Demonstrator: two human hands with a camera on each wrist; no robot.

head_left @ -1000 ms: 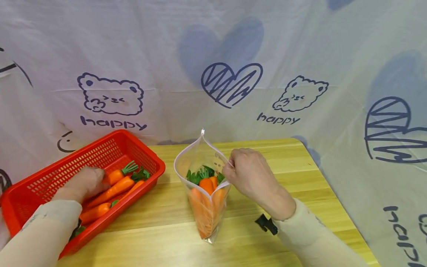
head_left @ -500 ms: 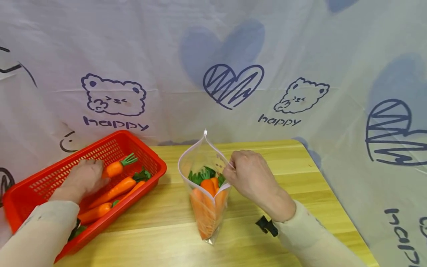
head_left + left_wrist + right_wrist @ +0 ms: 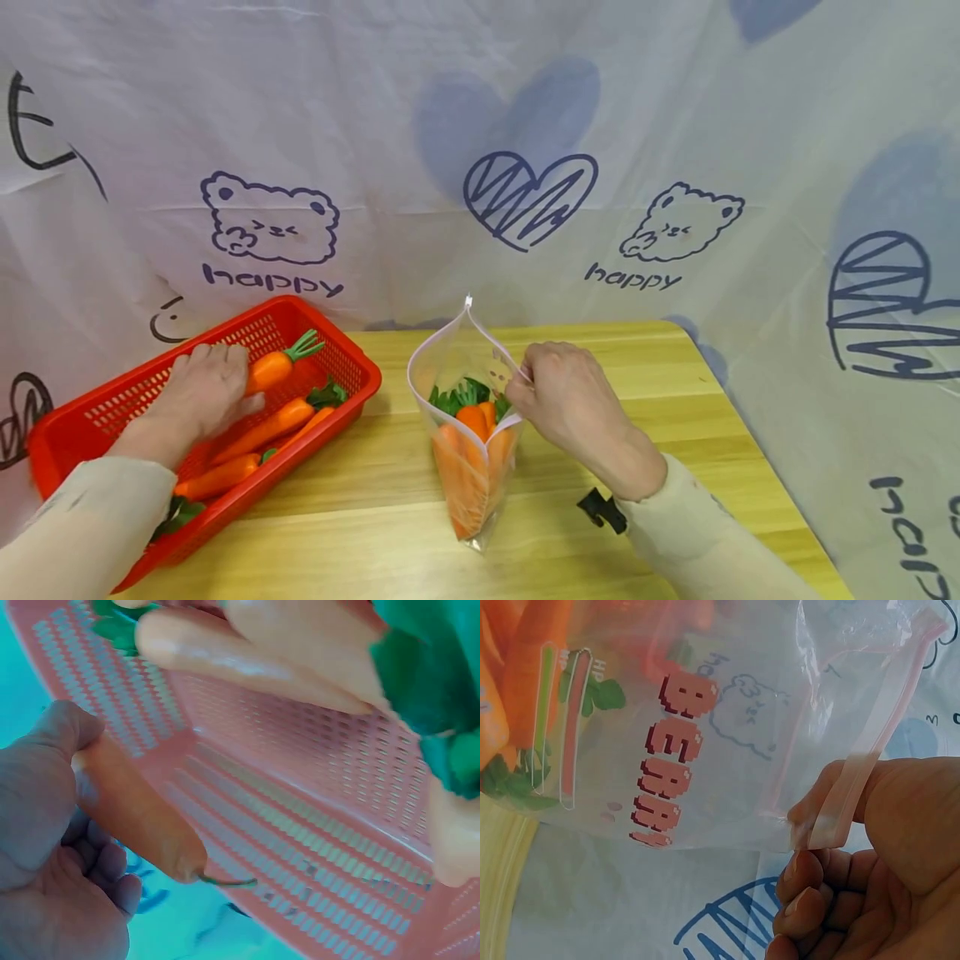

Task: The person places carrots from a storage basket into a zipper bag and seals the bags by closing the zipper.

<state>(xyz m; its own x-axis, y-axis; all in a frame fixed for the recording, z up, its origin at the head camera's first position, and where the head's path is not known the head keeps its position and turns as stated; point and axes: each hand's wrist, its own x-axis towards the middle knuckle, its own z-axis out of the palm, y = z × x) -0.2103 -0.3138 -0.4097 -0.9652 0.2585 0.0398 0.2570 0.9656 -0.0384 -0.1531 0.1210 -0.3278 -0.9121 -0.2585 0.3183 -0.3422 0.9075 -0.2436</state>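
Observation:
In the head view my left hand (image 3: 206, 387) is inside the red plastic basket (image 3: 300, 454), holding an orange carrot (image 3: 270, 371) with a green stem tuft. The left wrist view has that carrot (image 3: 142, 814) pinched between thumb and fingers, its tip end free. Other carrots (image 3: 273, 425) with leafy tops lie below it in the basket. My right hand (image 3: 573, 408) pinches the rim of a clear zip bag (image 3: 480, 504) from the right, keeping its mouth wide. Several carrots (image 3: 471, 419) stand in the bag, green tops up. Red lettering (image 3: 664, 761) marks the bag's side in the right wrist view.
The wooden table (image 3: 360, 508) carries basket and bag, with the basket to the left of the bag. Behind them hangs a pale cloth (image 3: 390, 142) printed with bears and hearts. A small black clip (image 3: 602, 510) shows by the right sleeve.
My left hand has lifted its carrot up and slightly rightward off the others in the basket. The right hand keeps its grip on the bag; the whole head view has shifted slightly.

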